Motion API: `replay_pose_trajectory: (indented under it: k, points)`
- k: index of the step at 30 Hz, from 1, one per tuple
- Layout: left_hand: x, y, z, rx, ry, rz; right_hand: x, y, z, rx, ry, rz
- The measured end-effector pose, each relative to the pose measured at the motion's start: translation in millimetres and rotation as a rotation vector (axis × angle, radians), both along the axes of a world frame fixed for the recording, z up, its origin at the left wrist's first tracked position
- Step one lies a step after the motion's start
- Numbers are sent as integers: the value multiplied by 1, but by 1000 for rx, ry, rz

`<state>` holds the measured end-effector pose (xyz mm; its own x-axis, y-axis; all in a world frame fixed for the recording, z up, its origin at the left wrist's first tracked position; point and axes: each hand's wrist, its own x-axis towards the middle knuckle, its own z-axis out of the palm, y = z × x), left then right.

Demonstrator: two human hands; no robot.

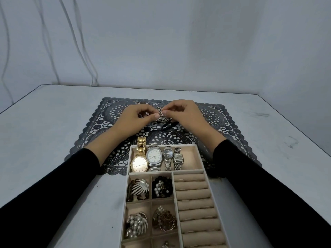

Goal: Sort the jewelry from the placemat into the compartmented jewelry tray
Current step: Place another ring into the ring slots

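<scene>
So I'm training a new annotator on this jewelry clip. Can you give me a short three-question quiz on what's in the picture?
1. True or false: the gold watch lies wholly inside the tray.
2. What do the left hand and right hand pinch between them over the placemat? A) a silver chain bracelet B) a ring C) a pearl brooch
3. How many watches lie in the tray's far compartment?

Key: 1 false, its strap overhangs the far rim; 2 A; 3 four.
</scene>
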<state>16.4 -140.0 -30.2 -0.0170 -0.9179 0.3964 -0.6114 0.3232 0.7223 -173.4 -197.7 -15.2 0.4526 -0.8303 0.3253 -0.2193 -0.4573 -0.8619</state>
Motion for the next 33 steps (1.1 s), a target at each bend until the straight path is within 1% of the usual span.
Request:
replay_pose_trajectory:
  k: [14, 20, 27, 33]
  points:
    - [1, 0, -1, 26, 5, -46, 0, -1, -5, 76, -28, 75]
    - [1, 1, -2, 24, 6, -15, -1, -1, -4, 116, -51, 67]
    - [0, 5, -3, -15, 4, 72, -10, 1, -2, 141, -58, -53]
    - [0, 19, 0, -71, -7, 110, -25, 16, 3, 198, -157, -140]
